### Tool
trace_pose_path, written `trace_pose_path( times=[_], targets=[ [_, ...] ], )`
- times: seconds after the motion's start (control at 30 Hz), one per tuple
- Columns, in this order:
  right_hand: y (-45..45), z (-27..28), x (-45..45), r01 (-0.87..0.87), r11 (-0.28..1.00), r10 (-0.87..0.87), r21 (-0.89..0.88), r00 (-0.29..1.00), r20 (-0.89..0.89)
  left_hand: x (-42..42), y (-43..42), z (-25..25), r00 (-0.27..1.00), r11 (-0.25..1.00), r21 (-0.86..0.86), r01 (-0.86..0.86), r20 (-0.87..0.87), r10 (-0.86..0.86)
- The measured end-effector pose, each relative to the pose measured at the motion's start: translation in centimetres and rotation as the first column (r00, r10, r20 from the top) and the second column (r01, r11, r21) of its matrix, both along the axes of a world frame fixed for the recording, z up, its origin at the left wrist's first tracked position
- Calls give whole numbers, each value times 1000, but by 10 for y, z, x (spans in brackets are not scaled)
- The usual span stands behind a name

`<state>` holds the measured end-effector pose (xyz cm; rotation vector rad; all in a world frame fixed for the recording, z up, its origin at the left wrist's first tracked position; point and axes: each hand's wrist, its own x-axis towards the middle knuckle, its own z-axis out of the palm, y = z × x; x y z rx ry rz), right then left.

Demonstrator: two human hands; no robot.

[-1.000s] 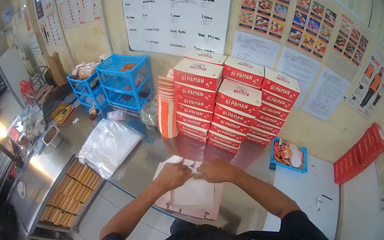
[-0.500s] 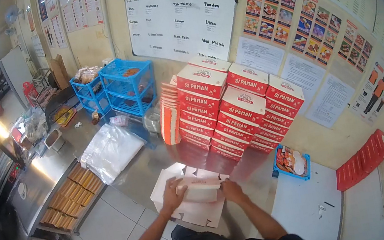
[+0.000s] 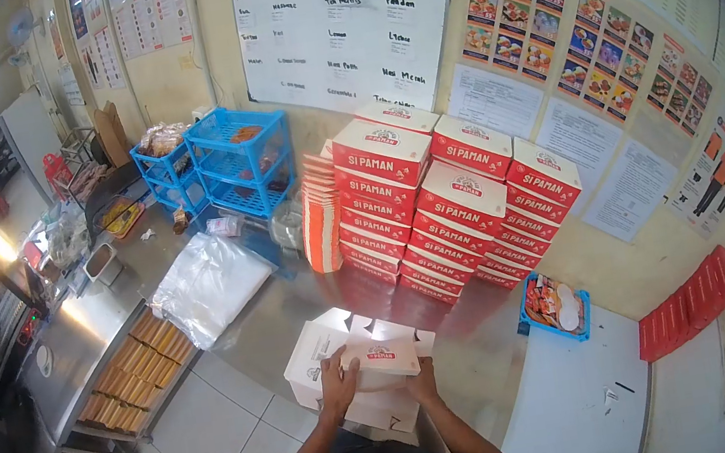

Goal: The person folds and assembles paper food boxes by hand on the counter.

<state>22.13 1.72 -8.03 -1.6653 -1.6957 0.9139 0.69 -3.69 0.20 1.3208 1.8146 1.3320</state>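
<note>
A partly folded white cardboard food box (image 3: 311, 353) lies at the near edge of the steel table, its slotted flaps spread. One panel with a small red logo stands raised in the middle, facing up. My left hand (image 3: 339, 387) grips the left end of this panel, thumb on its face. At the panel's right end my right hand (image 3: 423, 384) is closed on the cardboard; some of its fingertips are hidden. Behind the box rise stacks of finished red and white boxes (image 3: 381, 162) marked "Si Paman". Nested orange-striped paper containers (image 3: 321, 223) stand left of the stacks.
Clear plastic bags (image 3: 212, 283) lie to the left on the steel table (image 3: 265, 332). Blue plastic racks (image 3: 241, 165) stand behind them. On the right are a blue basket (image 3: 554, 308), a white surface (image 3: 560, 394) and a row of red boxes (image 3: 688, 303).
The raised panel has tilted so its logo now shows. My left hand has shifted slightly right and down, and my right hand has drawn left and lower on the box.
</note>
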Motion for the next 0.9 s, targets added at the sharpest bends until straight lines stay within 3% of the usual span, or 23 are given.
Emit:
trace_pose_path(
  times=[0.07,0.1,0.17,0.2,0.27,0.3,0.37,0.4,0.47,0.5,0.53,0.57,0.6,0.63,0.67,0.7,0.73,0.77,0.8,0.87,0.9],
  targets=[
    [2,-9,0,1,1000,-1,-26,1000,0,-1,7,23,1000,985,-175,-2,16,5],
    [1,-11,0,2,1000,-2,-28,1000,3,-2,7,19,1000,984,-176,0,19,4],
    [1,-14,0,-59,963,38,262,996,84,-9,8,3,995,986,-155,57,85,-44],
    [2,-10,0,-61,963,40,264,996,84,-13,5,-15,996,987,-153,55,85,-42],
    [4,-2,-1,-110,993,105,36,987,124,-18,-4,-53,968,992,-1,129,-217,-126],
    [7,-3,-1,-109,993,104,37,987,120,-17,-9,-49,967,992,0,130,-221,-127],
    [10,-7,-1,-155,987,148,42,979,141,-11,-21,-44,782,990,-132,48,-612,-120],
    [12,-8,-1,-152,987,145,42,980,140,-16,-15,-51,781,990,-132,51,-613,-122],
    [14,-8,0,25,1000,-25,-4,997,-69,-29,1,-71,898,938,-307,163,-347,-270],
    [14,9,0,21,1000,-22,-5,997,-68,-30,4,-59,899,938,-307,160,-347,-267],
    [14,47,-2,-1,987,-42,-163,966,-257,-32,11,-30,972,914,-332,233,88,-216],
    [13,69,-2,-51,949,-92,-312,899,-428,-34,16,-3,855,894,-320,313,504,-119],
    [18,61,3,-51,949,-91,-310,900,-426,-37,19,14,807,866,-327,379,575,-135],
    [25,50,9,-100,985,34,-138,908,-417,-35,20,26,804,866,-324,381,578,-138],
    [29,40,15,-153,988,154,35,909,-387,-31,19,36,747,905,-180,385,636,-191],
    [25,54,20,-152,988,154,34,910,-385,-28,18,45,688,928,-34,371,682,-249],
    [16,93,20,-231,973,196,5,811,-551,-26,19,55,628,945,-24,327,752,-198],
    [10,121,19,-313,950,218,-9,681,-699,-26,21,48,628,946,-22,325,753,-198],
    [5,131,15,-313,950,219,-8,682,-698,-24,23,35,663,948,-8,319,717,-217],
    [-1,141,4,-142,988,27,-55,514,-858,-15,24,35,694,948,9,318,680,-239],
    [-1,141,4,-143,988,26,-56,515,-857,-2,19,51,672,952,72,297,692,-262]
  ],
)
